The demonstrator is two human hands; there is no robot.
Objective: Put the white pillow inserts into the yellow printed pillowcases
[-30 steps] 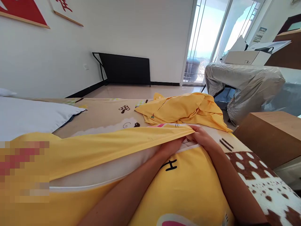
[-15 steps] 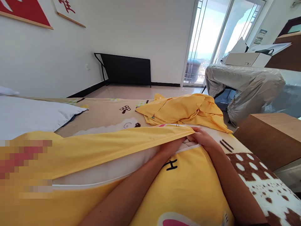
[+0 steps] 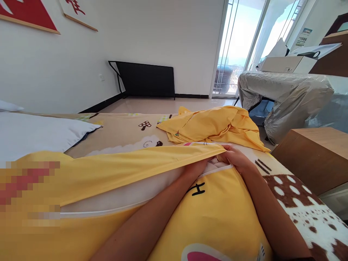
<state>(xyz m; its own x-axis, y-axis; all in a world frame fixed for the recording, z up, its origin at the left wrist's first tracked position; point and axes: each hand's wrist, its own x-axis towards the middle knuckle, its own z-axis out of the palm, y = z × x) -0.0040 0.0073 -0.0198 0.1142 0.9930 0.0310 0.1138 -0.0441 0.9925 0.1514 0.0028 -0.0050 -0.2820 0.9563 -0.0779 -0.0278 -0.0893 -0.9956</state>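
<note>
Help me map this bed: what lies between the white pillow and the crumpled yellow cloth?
In the head view, only printed bedding, including a brown mushroom figure, lies between pillow and cloth.

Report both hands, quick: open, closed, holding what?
Left hand: in the opening of the yellow cover; fingers hidden, grip cannot be told.
Right hand: closed, holding the yellow cover's edge by the opening.
</note>
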